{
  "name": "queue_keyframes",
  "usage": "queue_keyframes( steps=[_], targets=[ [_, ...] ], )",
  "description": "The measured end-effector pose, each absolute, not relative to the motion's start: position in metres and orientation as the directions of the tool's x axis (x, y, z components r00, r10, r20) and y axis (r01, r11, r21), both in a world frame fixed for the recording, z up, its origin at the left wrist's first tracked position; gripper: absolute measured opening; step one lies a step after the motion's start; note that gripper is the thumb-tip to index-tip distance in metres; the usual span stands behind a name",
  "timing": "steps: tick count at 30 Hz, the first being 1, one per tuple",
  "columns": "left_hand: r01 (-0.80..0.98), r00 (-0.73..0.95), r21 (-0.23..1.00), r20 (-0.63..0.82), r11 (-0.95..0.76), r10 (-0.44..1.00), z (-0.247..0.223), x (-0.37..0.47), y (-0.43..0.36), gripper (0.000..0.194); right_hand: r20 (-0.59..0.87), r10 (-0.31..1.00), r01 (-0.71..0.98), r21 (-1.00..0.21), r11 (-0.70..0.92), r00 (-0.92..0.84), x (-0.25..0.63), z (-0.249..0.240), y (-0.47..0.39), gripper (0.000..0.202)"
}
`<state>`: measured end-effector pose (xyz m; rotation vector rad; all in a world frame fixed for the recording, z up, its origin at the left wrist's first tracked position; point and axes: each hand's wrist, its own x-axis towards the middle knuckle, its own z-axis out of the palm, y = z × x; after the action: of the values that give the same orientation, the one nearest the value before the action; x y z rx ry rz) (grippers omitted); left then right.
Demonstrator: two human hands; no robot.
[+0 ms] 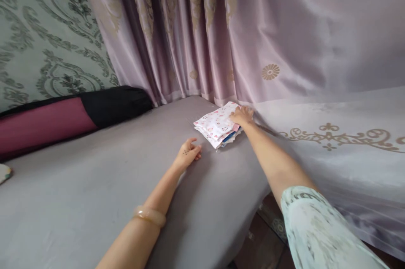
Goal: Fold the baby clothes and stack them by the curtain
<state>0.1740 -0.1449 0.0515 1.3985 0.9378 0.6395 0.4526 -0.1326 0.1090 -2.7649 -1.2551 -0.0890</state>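
A stack of folded cloths (215,122) lies on the grey bed sheet near the curtained corner. Its top piece is white with small pink and red prints, and blue and white layers show at the near edge. My right hand (242,116) rests on the stack's right end, fingers spread over the top cloth; some fingertips are hard to make out. To the left of the stack and nearer to me, my left hand (189,154) hovers just above or on the sheet. Its fingers are loosely bent and apart, with nothing in them, and it does not touch the cloths.
A long black and maroon bolster (60,119) lies along the patterned wall. Pinkish-purple curtains (202,41) hang behind and to the right of the bed (79,193). Dark floor (262,239) shows below the bed's right edge. Part of a pale object (4,173) shows at the far left.
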Motion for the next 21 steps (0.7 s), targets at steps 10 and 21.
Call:
queue_keyframes(
  steps=[10, 21],
  targets=[
    [0.348, 0.396, 0.933, -0.238, 0.095, 0.887, 0.054, 0.072, -0.127, 0.041, 0.022, 0.956, 0.947, -0.148, -0.285, 0.292, 0.377, 0.085, -0.133, 0.053],
    [0.951, 0.134, 0.276, 0.031, -0.137, 0.991, 0.043, -0.073, -0.099, 0.032, 0.11, 0.989, 0.995, 0.002, -0.095, 0.094, 0.358, 0.088, -0.13, 0.051]
  ],
)
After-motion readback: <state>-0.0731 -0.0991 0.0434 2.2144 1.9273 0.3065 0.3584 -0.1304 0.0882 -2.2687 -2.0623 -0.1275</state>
